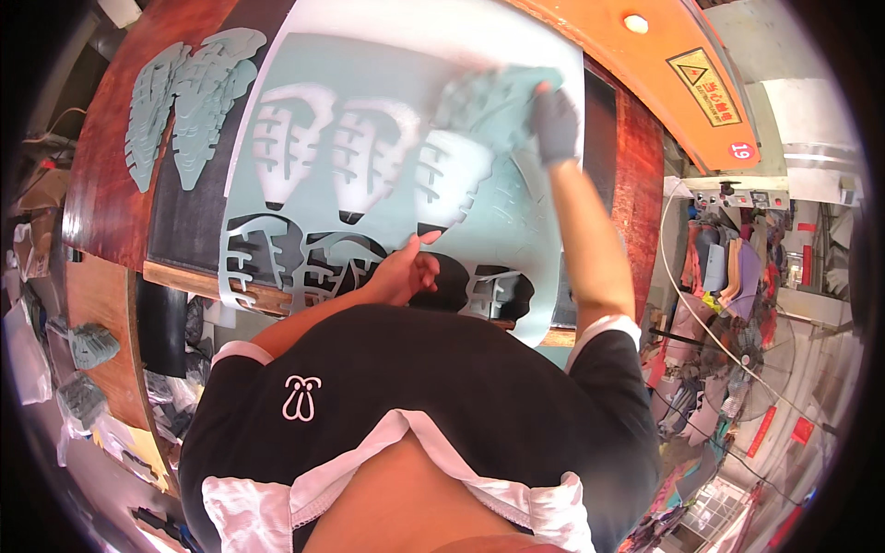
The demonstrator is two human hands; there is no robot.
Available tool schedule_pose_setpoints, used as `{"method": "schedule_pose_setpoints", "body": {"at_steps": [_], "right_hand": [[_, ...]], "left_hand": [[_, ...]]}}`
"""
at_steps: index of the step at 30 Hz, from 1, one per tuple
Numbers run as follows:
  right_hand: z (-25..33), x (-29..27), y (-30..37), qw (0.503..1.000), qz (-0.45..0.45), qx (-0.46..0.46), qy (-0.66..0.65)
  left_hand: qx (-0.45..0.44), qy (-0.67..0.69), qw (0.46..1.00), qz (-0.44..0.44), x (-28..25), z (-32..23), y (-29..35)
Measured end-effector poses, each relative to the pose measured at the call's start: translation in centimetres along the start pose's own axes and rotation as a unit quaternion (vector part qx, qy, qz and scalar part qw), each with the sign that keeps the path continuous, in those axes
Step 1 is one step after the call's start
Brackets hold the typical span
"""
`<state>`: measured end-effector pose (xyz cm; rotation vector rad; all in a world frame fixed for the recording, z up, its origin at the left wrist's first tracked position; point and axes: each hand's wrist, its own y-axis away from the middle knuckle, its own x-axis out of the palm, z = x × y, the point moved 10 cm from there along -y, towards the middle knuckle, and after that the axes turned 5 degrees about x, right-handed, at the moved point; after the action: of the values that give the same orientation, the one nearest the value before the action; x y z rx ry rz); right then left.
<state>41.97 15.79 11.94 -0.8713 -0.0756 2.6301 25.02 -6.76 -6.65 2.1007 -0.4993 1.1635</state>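
My right hand [556, 124], in a dark glove with a fingertip showing, is closed on the edge of several pale green cut-out pieces [493, 106]. They are blurred by motion above the right part of the pale green sheet [502, 217]. Shapes cut through this sheet leave openings, with white showing through the upper row and dark through the lower row. My left hand [410, 269], bare, hovers over or rests on the sheet's near part, beside a dark opening; I cannot tell whether it touches. Its fingers are loosely bent and apart, with nothing seen in them.
Two stacks of green cut-out pieces [198, 106] lie on the reddish table [101, 203] at the far left. An orange machine part [636, 64] with a warning label spans the far right. More green pieces [92, 346] sit low at the left. At the right, a cable [691, 295] hangs before stacked materials.
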Motion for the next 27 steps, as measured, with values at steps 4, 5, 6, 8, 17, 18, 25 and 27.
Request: {"method": "schedule_pose_setpoints", "body": {"at_steps": [4,5,6,8,17,18,25,27], "right_hand": [[-0.9,-4.5,-11.7,0.997,-0.07,0.039,0.0],[-1.2,-6.6,-13.6,0.988,-0.129,0.074,-0.046],[-0.4,-7.8,-14.7,0.972,-0.098,0.037,-0.209],[3.0,-10.8,-14.8,0.987,-0.088,-0.053,-0.127],[-0.5,-9.3,10.4,0.908,0.074,-0.392,0.129],[-2.6,-7.2,12.8,0.901,0.156,-0.384,0.125],[-7.9,-8.5,15.9,0.928,0.097,-0.355,0.063],[-9.0,-8.6,15.0,0.953,0.119,-0.275,0.036]], "left_hand": [[-0.009,0.013,1.0,-0.026,-0.8,0.0,0.5],[-0.027,0.017,0.998,-0.059,-1.4,0.5,0.6],[-0.013,0.026,0.999,-0.04,-1.1,0.3,0.5],[0.0,0.028,0.999,-0.019,-0.7,0.3,0.1],[-0.05,-0.083,0.991,-0.094,0.2,0.4,2.9],[-0.04,-0.136,0.986,-0.092,0.6,0.3,3.2],[-0.054,-0.104,0.989,-0.09,2.5,5.5,-0.4],[0.032,-0.152,0.975,-0.158,1.0,4.0,-1.4]]}}
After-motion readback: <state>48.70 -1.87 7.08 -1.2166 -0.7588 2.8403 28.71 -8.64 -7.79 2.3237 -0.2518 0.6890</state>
